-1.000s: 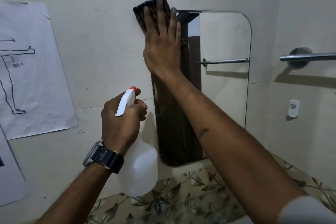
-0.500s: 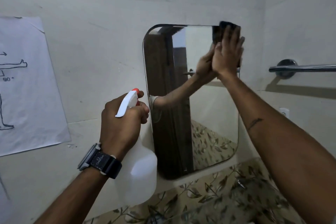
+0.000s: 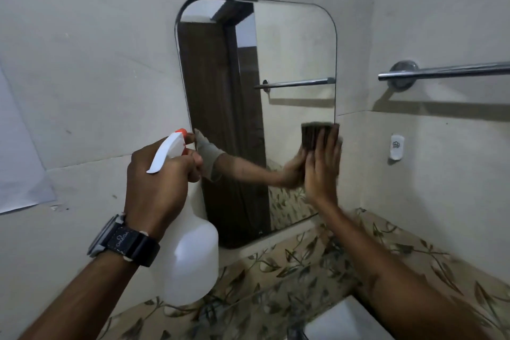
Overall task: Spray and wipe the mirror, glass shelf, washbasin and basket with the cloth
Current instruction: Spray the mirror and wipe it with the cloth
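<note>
A rounded frameless mirror hangs on the beige wall. My right hand presses a dark cloth flat against the mirror's lower right edge; its reflection meets it in the glass. My left hand, with a black watch on the wrist, holds a white spray bottle with an orange-tipped white trigger, in front of the mirror's lower left side. A white corner of the washbasin shows at the bottom. The glass shelf and basket are out of view.
A chrome towel bar sticks out from the right wall. A small white wall fitting sits below it. A band of leaf-patterned tiles runs under the mirror. A paper sheet hangs on the left wall.
My right hand has moved the cloth from the mirror's top left across to the top right, then down the right edge to the lower right. The left hand with the bottle stayed nearly still.
</note>
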